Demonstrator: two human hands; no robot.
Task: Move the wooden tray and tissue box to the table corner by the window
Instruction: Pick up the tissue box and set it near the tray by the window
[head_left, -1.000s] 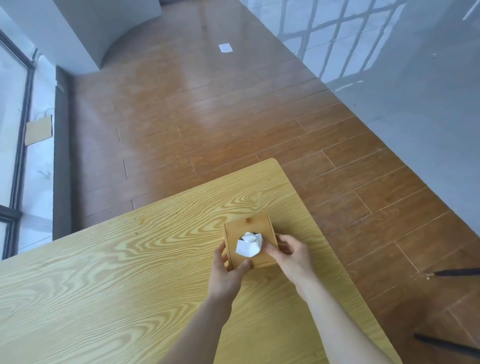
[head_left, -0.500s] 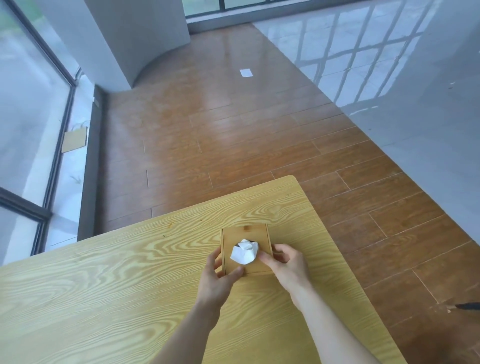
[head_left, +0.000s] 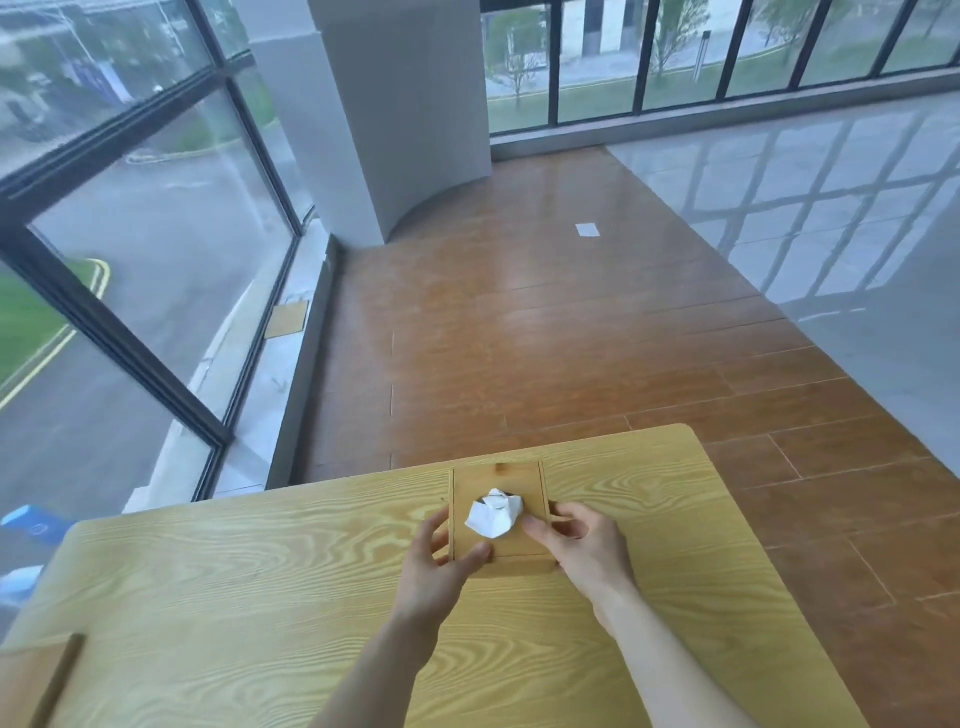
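**Both hands on the box near the table's far edge**

At the near left corner a wooden tray (head_left: 47, 680) pokes into view, only its edge showing. Two bare forearms reach forward over the table (head_left: 218, 597). The left hand (head_left: 434, 564) clasps the box (head_left: 501, 486) from its left side, thumb pressed on the near top edge. The right hand (head_left: 584, 545) grips the right side, thumb on the lid (fingers curled along the wall). A white tissue (head_left: 493, 514) sticks up from the lid's hole. The box sits by the far edge, right of the middle. Beyond lies the floor (head_left: 545, 338), then a pillar (head_left: 395, 104) and windows (head_left: 130, 234).
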